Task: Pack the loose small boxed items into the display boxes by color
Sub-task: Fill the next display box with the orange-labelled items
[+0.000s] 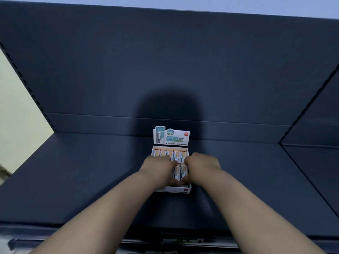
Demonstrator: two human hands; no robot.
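Note:
A white display box [183, 191] with an upright printed header card [171, 136] stands on the dark shelf near its back wall. Several small orange-and-white boxed items [177, 155] fill its rear row, and more lie in the front row [180, 172]. My left hand [158, 169] is over the left part of the front row, fingers at the items' far ends and thumb at the near ends. My right hand [200, 166] mirrors it on the right side. Both hands pinch front-row items, and their thumbs almost meet at the box's front wall.
The shelf [82, 171] is a dark blue board with a back panel [165, 61] rising behind the box. A slotted upright [29, 88] runs along the left and another shelf bay [315, 162] adjoins on the right. My shadow falls on the back panel.

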